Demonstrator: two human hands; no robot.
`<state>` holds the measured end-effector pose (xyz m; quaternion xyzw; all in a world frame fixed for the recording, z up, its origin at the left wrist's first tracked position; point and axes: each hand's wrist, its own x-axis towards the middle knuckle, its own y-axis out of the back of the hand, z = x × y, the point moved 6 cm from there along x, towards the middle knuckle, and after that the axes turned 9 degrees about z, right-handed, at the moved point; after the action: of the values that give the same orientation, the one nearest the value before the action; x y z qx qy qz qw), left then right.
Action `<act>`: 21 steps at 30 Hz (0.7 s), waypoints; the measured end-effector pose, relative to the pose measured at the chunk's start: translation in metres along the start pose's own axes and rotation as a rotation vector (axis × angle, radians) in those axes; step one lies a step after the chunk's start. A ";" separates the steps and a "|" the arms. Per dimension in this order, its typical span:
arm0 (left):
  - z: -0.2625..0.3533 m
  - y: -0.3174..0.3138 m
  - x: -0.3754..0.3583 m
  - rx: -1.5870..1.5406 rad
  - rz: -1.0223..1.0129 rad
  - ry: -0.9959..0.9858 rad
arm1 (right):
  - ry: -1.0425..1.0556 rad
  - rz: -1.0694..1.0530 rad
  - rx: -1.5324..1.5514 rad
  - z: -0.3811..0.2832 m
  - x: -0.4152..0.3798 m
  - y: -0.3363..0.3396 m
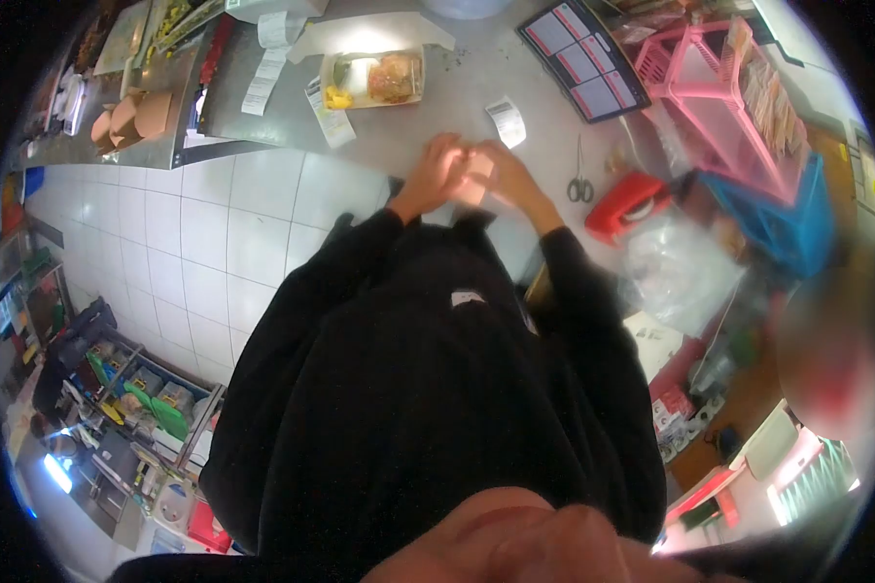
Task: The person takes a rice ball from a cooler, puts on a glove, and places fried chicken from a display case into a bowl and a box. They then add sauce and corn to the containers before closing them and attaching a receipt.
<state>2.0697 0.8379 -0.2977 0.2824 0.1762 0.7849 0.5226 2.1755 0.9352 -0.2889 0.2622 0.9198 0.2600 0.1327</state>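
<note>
Both hands meet over the near edge of the steel counter (379,146), in front of my chest. Between them is a small light-brown item (474,183), which looks like folded card or a small box; its exact kind is blurred. My left hand (433,178) has its fingers curled against the item's left side. On the right side, my right hand (508,180) grips it with bent fingers. Farther forward stands an open takeaway box (417,95) with rice, breaded food and something yellow inside. A printed paper slip (507,120) lies just beyond my hands.
Scissors (580,187), a red stapler-like object (628,206) and a clear plastic bag (681,272) lie to the right. Behind them are pink (695,63) and blue baskets (783,228). A tablet (585,60) stands at the back. Brown cartons (153,117) are at the left.
</note>
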 end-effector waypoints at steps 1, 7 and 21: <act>-0.001 0.000 0.002 0.000 -0.009 -0.002 | -0.006 -0.003 0.002 0.000 0.005 0.004; -0.006 -0.002 0.005 -0.024 -0.059 0.033 | -0.021 -0.435 0.025 0.010 0.030 -0.008; -0.010 -0.005 0.007 -0.056 -0.053 0.038 | -0.050 -0.239 0.213 0.024 0.018 -0.012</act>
<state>2.0651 0.8464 -0.3065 0.2479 0.1717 0.7806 0.5475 2.1644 0.9464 -0.3171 0.1701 0.9632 0.1369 0.1570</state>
